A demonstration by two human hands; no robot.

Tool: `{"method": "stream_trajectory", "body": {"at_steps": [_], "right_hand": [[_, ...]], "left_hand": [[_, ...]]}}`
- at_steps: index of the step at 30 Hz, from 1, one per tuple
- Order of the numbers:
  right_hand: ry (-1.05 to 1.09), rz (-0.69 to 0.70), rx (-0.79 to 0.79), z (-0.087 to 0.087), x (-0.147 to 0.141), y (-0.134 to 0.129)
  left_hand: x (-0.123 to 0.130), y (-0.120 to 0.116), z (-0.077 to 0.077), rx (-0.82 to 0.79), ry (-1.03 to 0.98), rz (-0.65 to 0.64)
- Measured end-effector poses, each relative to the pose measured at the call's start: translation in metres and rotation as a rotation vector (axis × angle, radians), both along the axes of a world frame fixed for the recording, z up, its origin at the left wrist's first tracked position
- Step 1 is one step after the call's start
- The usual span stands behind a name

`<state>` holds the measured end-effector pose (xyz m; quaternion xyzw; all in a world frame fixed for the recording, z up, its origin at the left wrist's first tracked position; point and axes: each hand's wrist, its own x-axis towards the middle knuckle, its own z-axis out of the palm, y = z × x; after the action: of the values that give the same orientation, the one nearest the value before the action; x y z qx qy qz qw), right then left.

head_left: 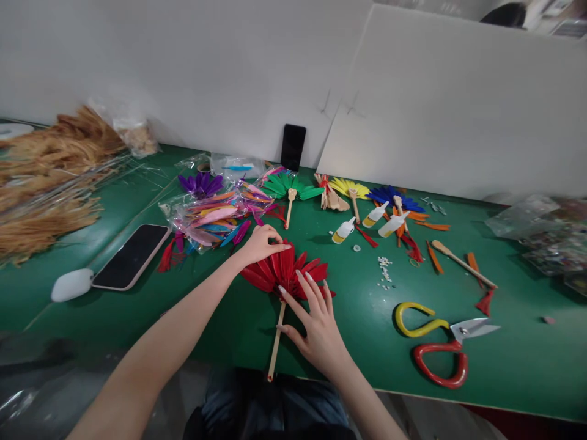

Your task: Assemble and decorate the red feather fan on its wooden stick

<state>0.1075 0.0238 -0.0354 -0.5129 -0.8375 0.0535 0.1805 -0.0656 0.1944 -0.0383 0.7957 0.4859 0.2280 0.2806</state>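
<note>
A red feather fan [285, 266] lies on the green table in front of me, its feathers spread and its thin wooden handle [276, 345] pointing towards me. At the upper edge of the fan, my left hand [262, 244] is closed in a pinch at a red feather; the fingers hide part of the tip. My right hand [318, 324] rests over the fan's right side with its fingers apart. Its fingertips touch the feathers, and the thumb lies beside the top of the handle.
Yellow-and-red-handled scissors [452, 345] lie at right. Glue bottles [343, 231], white beads [384, 272] and a wooden stick [463, 263] are nearer the middle. Behind are green [293, 186], yellow [351, 188] and blue [389, 197] fans. Bagged feathers [215, 214] and a phone [132, 256] lie left.
</note>
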Motion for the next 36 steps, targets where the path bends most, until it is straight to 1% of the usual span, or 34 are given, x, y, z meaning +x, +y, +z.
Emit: {"method": "stream_trajectory", "body": {"at_steps": [6,10,14,16,19,23,25,28,30,33,36], "right_hand": [[0.006,-0.005,0.005,-0.001,0.000,-0.001],[0.016,-0.021,-0.009,-0.002,0.001,-0.001],[0.022,-0.040,-0.022,-0.003,0.000,-0.001],[0.036,-0.040,-0.022,-0.003,0.000,-0.001],[0.100,-0.064,0.003,-0.004,0.005,0.001],[0.269,-0.118,0.103,-0.003,0.017,0.011],[0.364,-0.101,0.142,-0.001,0.021,0.016],[0.457,-0.050,0.164,0.005,0.020,0.022],[0.467,-0.018,0.170,0.009,0.015,0.023],[0.448,-0.001,0.181,0.014,0.013,0.026],[0.411,-0.052,0.185,0.017,0.020,0.035]], "left_hand": [[-0.001,0.001,-0.001,0.009,0.018,0.016],[-0.003,0.003,-0.001,0.052,0.005,0.031],[-0.001,0.005,0.007,0.158,-0.014,0.111],[0.004,0.006,0.013,0.188,-0.017,0.103],[0.014,0.007,0.019,0.182,0.013,0.024],[0.027,0.016,0.021,0.104,0.133,-0.050],[0.030,0.024,0.022,0.034,0.199,-0.088],[0.034,0.038,0.024,-0.088,0.257,-0.217],[0.035,0.044,0.026,-0.161,0.284,-0.292],[0.035,0.049,0.032,-0.253,0.325,-0.352],[0.031,0.049,0.037,-0.297,0.351,-0.391]]}}
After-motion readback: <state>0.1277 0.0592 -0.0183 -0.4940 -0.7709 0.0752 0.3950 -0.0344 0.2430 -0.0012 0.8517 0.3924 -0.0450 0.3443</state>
